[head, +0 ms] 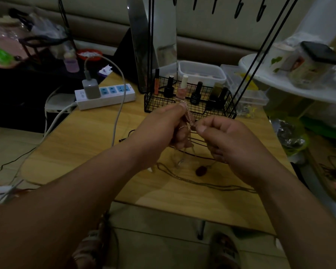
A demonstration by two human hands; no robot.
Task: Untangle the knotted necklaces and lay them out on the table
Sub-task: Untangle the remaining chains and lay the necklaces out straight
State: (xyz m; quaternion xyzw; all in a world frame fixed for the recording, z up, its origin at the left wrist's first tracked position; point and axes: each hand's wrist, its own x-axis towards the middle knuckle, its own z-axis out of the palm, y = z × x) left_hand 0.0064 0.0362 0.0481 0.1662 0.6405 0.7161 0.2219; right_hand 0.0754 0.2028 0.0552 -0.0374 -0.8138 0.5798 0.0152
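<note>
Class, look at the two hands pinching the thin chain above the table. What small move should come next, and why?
Probably the right hand should draw its pinched strand gently away from the left hand, to loosen the tangle. Both hands pinch the thin chain close together above the table, and its loops hang below the left hand, so it looks not yet freed.

Thin silver chain necklace, tangled, strands dangling tableward

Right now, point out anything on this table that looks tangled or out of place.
The chain pinched between left hand and right hand hangs in a snarl onto the table, loose strands trailing toward its near right edge. A white cable also sprawls across the left side.
</note>
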